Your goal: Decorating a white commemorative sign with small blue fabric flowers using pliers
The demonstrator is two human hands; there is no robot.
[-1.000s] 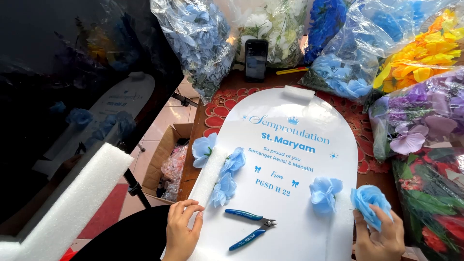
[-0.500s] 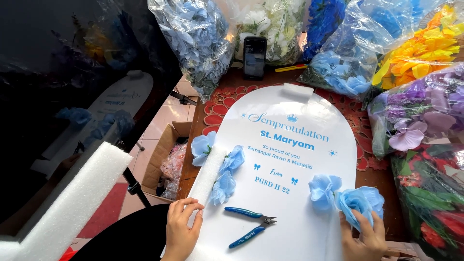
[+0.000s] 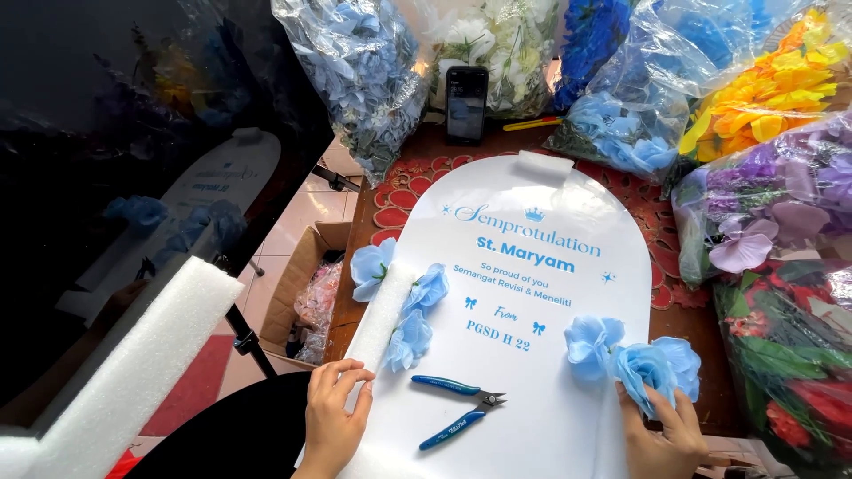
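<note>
A white arched board [image 3: 524,293] with blue lettering lies on the table. My left hand [image 3: 335,417] rests flat on its lower left edge, touching the end of a white foam strip [image 3: 382,315] with light blue fabric flowers [image 3: 417,315] beside it. My right hand [image 3: 661,435] grips a light blue fabric flower [image 3: 657,368] at the board's lower right edge, next to another blue flower [image 3: 590,341] lying on the board. Blue-handled cutters [image 3: 457,410] lie between my hands.
Plastic bags of fabric flowers ring the table: blue [image 3: 364,71], white [image 3: 497,44], yellow-orange [image 3: 772,89], purple [image 3: 763,204], red [image 3: 790,372]. A phone [image 3: 466,102] stands at the back. A long foam bar [image 3: 133,372] and a dark glossy panel [image 3: 124,142] are at left.
My right hand has carried the blue flower leftward, from off the board's right edge to beside the flower lying on the board. My left hand has stayed put.
</note>
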